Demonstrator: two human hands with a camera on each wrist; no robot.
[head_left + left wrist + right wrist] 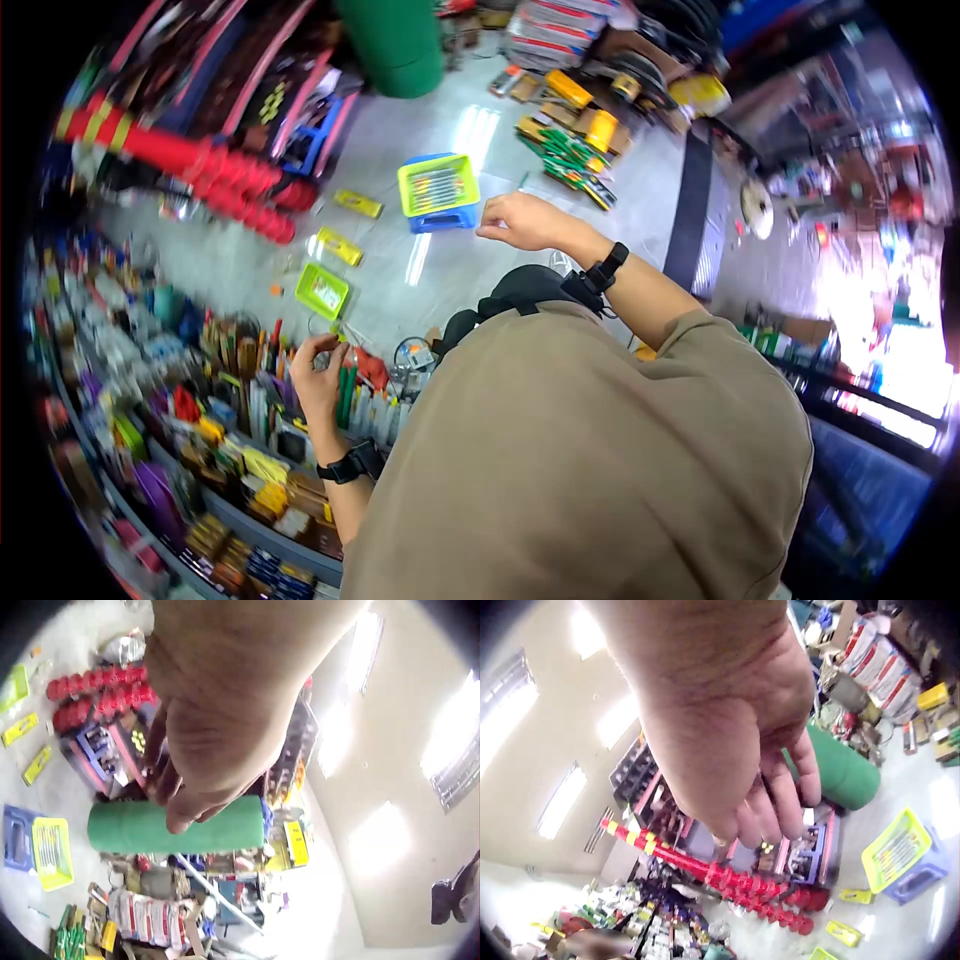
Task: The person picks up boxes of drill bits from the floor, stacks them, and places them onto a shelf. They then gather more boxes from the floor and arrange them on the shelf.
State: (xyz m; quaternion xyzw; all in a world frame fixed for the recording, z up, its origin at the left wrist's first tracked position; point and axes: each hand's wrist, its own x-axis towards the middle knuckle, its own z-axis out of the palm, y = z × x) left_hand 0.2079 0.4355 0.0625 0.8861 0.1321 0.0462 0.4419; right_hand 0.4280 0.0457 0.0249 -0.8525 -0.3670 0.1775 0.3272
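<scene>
My right hand (525,220) hangs in the air just right of a yellow-green basket (405,190), its fingers loosely bent with nothing in them. That basket holds several slim, pen-like items and sits on a blue basket (440,220). At the lower left my left hand (318,380) is raised near the crowded shelf, fingers loosely curled and holding nothing. Beyond it a smaller green basket (322,290) with a whitish item inside lies on the floor. Two yellow packets (358,204) lie between the baskets. The right wrist view shows bent fingers (780,799) without an object.
Green-handled tools (570,160) and yellow boxes (600,130) are heaped at the back right. A green cylindrical bin (400,50) stands at the back. Red posts (180,160) lie along the left. A shelf packed with goods (250,450) runs along the lower left. A dark platform (695,210) is at right.
</scene>
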